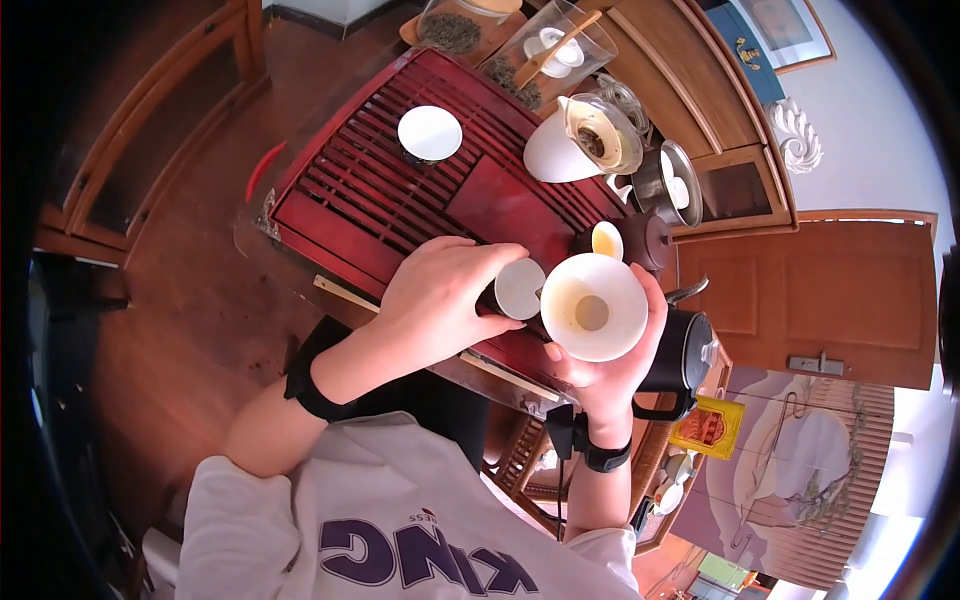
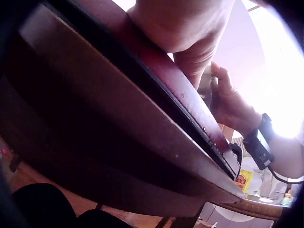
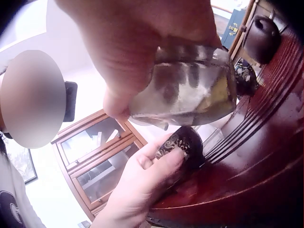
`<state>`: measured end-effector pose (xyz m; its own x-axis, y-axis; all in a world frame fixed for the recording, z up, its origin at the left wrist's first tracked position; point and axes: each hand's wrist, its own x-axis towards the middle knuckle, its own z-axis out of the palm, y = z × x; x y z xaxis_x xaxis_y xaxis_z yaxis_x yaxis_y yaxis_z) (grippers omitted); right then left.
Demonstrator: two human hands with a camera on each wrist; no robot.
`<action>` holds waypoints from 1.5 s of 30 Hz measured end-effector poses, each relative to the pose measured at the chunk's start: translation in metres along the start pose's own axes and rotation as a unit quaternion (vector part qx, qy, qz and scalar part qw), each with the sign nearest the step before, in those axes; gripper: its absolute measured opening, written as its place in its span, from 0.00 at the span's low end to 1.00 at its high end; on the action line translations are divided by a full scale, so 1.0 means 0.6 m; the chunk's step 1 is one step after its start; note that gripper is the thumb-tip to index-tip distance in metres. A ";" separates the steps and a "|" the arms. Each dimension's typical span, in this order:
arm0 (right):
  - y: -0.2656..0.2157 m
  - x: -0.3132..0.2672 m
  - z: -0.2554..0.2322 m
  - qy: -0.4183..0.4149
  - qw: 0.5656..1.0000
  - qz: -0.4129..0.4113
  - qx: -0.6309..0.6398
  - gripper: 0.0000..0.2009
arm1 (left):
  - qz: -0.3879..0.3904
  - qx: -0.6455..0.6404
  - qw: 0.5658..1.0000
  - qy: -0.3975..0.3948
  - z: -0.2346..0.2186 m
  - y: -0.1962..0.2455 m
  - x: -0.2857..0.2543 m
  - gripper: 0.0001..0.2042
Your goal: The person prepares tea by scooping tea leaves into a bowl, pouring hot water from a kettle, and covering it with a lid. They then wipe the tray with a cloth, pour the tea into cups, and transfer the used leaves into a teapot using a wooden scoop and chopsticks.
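My left hand point(image 1: 430, 300) grips a small dark cup point(image 3: 190, 145) with a relief pattern outside and a white inside, low over the front of the red slatted tea tray point(image 1: 340, 190). Held in my right hand point(image 1: 615, 375) is a clear glass tea pitcher point(image 3: 190, 92). It is tilted, its mouth facing the head camera and its lip right at the cup's rim. Some yellowish colour shows through its glass. Another small cup point(image 1: 607, 240) with amber liquid stands just beyond the pitcher. In the left wrist view the tray's edge fills most of the picture.
A white-lined cup point(image 1: 430, 135) stands on the tray's far left. Along the back are a white pitcher point(image 1: 555, 150) with a strainer, a metal bowl point(image 1: 682, 190) and a brown clay teapot point(image 1: 655, 238). A black kettle point(image 1: 680, 355) and yellow packet point(image 1: 707, 427) are at right.
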<state>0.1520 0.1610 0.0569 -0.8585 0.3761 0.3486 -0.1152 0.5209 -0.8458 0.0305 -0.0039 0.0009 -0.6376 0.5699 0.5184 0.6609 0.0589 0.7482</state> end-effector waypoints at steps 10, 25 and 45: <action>-0.019 0.027 -0.014 -0.053 0.975 -0.062 -0.205 0.49 | -0.010 -0.013 1.000 -0.012 -0.001 -0.002 -0.001 0.28; -0.047 0.054 -0.012 -0.127 0.919 -0.175 -0.330 0.45 | 0.026 -0.010 1.000 0.004 0.000 -0.005 0.001 0.26; -0.082 0.084 -0.010 -0.176 0.809 -0.327 -0.455 0.36 | 0.008 -0.022 0.999 -0.028 -0.005 -0.004 0.001 0.28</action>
<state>0.1175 0.1591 0.1186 -0.8698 -0.3674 0.3293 -0.3257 0.9289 0.1762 0.0275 -0.0061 0.0004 -0.6034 0.6150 0.5076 0.6523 0.0147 0.7578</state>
